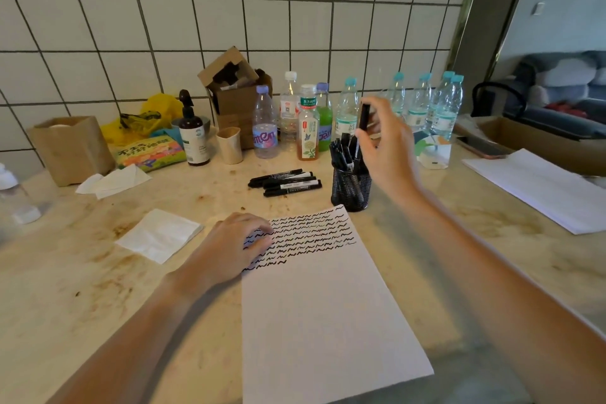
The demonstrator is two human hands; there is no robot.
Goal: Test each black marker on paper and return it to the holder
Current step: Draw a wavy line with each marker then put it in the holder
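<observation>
Marker (364, 116), slim and black, pinched by right hand (388, 147) above mesh holder (350, 188).

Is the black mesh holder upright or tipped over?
Upright: the mesh holder stands on its base, markers sticking up from it.

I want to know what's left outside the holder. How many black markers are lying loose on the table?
4, lying side by side on the table, left of the mesh holder: markers at and. Another could be hidden beneath them.

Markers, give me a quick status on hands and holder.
Right hand holds marker above holder. Left hand rests on paper. Path unobstructed.
</observation>
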